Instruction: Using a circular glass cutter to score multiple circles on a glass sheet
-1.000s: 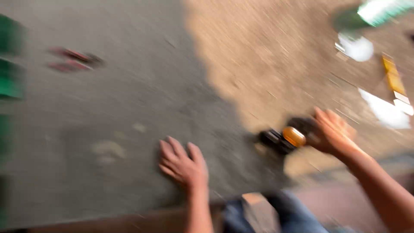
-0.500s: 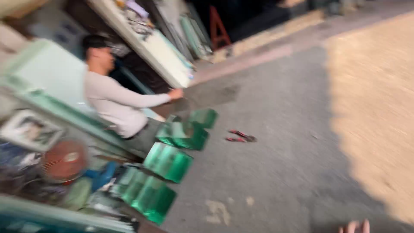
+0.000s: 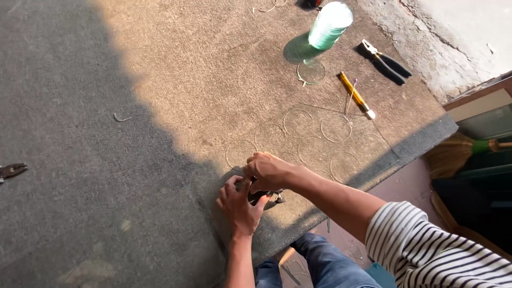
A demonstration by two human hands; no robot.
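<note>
Dark metal tool [image 3: 265, 196], small, probably a circle cutter, clamped between my left hand [image 3: 238, 205] and right hand [image 3: 268, 170], fingers closed on it, at the carpeted bench's [image 3: 80, 106] near edge. Beneath and beyond, a clear glass sheet [image 3: 320, 133] scored with circles: stiff, slippery, fragile, best held by edges. Farthest: yellow-handled cutter [image 3: 354, 94], pliers [image 3: 385, 61], stacked glass discs [image 3: 330, 24].

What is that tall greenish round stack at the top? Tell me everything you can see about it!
The stack of glass discs looks like many thin round pieces piled into a pale green, see-through column. It stands on the carpeted table in sunlight, leaning slightly, and casts a dark shadow to its left. One single glass disc lies flat just below it. No hand touches it.
</note>
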